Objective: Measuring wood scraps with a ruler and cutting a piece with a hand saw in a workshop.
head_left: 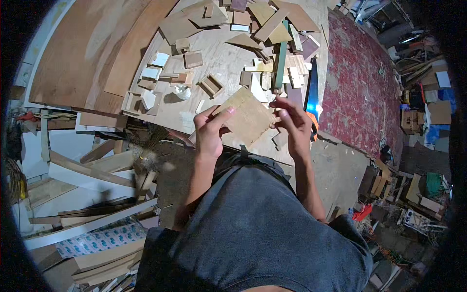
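Observation:
My left hand (211,126) grips a square, thin tan board (245,117), thumb on its upper face, holding it over the near edge of the wooden worktable (177,114). My right hand (292,121) is curled beside the board's rough right edge, thumb and index finger drawn toward each other; whether they hold the edge or a small bit is unclear. A handsaw (313,87) with a blue blade and orange handle lies just right of that hand. Small wooden pieces (210,85), a crumpled white object (181,92) and a long green strip (280,65) lie beyond the board.
Plywood panels (87,53) rest at upper left. A worn red surface (355,82) adjoins the table's right side. Offcuts and long boards (92,170) are piled on the floor at left; mixed boxes and scraps (423,194) crowd the right.

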A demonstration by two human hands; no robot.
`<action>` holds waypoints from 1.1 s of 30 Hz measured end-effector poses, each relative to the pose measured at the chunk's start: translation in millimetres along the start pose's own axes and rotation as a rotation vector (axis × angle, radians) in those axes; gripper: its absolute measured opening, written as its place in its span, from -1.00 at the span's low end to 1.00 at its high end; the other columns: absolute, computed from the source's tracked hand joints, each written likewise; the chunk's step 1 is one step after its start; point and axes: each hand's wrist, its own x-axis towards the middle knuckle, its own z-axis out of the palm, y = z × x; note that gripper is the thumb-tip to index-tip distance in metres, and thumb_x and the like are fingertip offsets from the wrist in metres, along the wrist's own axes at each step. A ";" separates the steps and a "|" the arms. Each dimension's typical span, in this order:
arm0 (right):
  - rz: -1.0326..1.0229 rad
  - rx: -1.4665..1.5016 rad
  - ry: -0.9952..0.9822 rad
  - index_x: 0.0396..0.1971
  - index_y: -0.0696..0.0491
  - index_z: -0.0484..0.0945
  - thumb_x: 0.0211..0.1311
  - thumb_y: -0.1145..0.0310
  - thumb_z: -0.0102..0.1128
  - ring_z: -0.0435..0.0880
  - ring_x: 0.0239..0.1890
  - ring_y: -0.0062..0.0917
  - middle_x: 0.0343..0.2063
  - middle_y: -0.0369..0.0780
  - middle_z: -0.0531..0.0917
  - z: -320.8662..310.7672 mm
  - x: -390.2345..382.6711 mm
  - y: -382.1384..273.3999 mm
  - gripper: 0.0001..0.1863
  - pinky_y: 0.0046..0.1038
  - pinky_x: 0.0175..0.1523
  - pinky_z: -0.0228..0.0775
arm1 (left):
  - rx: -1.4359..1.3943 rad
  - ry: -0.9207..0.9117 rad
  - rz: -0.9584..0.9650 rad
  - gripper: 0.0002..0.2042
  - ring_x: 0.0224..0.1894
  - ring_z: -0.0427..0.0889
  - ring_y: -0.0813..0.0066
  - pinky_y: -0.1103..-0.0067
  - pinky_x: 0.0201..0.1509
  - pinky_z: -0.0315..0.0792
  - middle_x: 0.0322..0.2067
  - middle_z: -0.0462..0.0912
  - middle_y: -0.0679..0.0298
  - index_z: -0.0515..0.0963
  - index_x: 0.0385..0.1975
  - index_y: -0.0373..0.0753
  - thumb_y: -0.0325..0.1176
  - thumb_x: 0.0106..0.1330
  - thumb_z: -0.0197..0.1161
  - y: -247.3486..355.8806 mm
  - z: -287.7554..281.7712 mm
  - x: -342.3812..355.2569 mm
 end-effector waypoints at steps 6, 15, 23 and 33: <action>0.390 0.110 -0.017 0.11 0.12 0.55 0.46 0.18 0.07 0.69 -0.34 -0.58 -0.12 -0.20 0.70 -12.2 6.0 17.0 -0.61 -0.53 -0.30 0.57 | 0.028 0.156 -0.232 -0.85 -0.43 0.65 0.60 0.60 -0.43 0.61 -0.42 0.66 0.37 0.65 -0.35 -0.25 -0.34 0.15 0.39 -19.5 -10.5 5.4; 0.496 0.020 -0.011 0.00 0.17 0.59 0.28 0.46 0.29 0.58 -0.53 -0.64 -0.49 -0.30 0.60 4.0 3.9 53.6 -0.70 -0.52 -0.44 0.49 | -0.106 -0.069 -0.550 -0.79 -0.31 0.71 0.41 0.42 -0.32 0.71 -0.29 0.68 0.22 0.60 -0.24 -0.32 -0.34 0.22 0.32 -49.2 -38.1 13.5; 0.411 -0.069 0.002 -0.06 0.19 0.63 0.25 0.50 0.30 0.63 -0.39 -0.67 -0.40 -0.27 0.70 3.3 5.3 56.1 -0.73 -0.60 -0.28 0.49 | 0.035 -0.247 -0.490 -0.78 -0.46 0.65 0.57 0.58 -0.43 0.60 -0.39 0.70 0.27 0.65 -0.25 -0.40 -0.34 0.25 0.35 -64.5 -61.6 36.2; 0.245 -0.214 0.021 -0.06 0.19 0.65 0.25 0.51 0.29 0.65 -0.30 -0.69 -0.35 -0.26 0.72 -20.4 -4.8 51.0 -0.73 -0.58 -0.19 0.50 | 0.535 -0.180 -0.100 -0.85 -0.51 0.51 0.73 0.72 -0.44 0.36 -0.52 0.65 0.36 0.67 -0.38 -0.47 -0.46 0.25 0.37 -71.9 -25.2 22.7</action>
